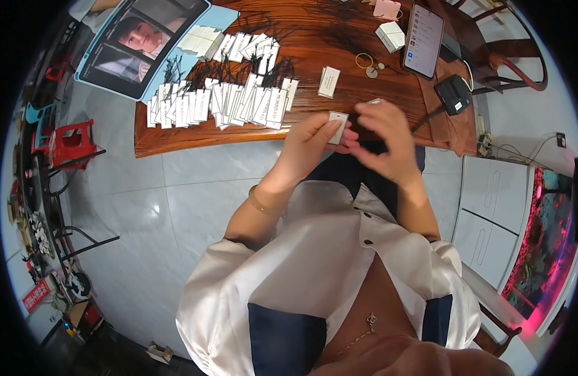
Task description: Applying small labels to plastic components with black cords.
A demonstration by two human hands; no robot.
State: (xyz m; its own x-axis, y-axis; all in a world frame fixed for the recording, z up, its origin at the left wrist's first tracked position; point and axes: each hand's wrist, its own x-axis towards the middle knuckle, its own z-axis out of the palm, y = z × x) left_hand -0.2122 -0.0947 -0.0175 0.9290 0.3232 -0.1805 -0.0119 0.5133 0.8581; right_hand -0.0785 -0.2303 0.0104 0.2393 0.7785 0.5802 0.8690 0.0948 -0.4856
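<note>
Just over the table's near edge, my left hand [311,141] pinches a small white hang tag [338,128] between thumb and fingers. Whether it is one tag or a thin stack, I cannot tell. Close on its right is my right hand [389,141], its fingers curved and apart. A small pale bit shows by that hand's fingertips, too little to name. Beyond the hands lies a small stack of cream tags [328,82]. Left of them, many white tags with black strings [245,103] lie overlapping in rows.
On the wooden table [314,47] are a tablet [135,47] playing video, bundled white cards [201,42], another card bundle [390,37], a phone [423,41], a gold ring [364,61] and a black box [452,95]. A red stool [73,144] stands left; white drawers [493,213] stand right.
</note>
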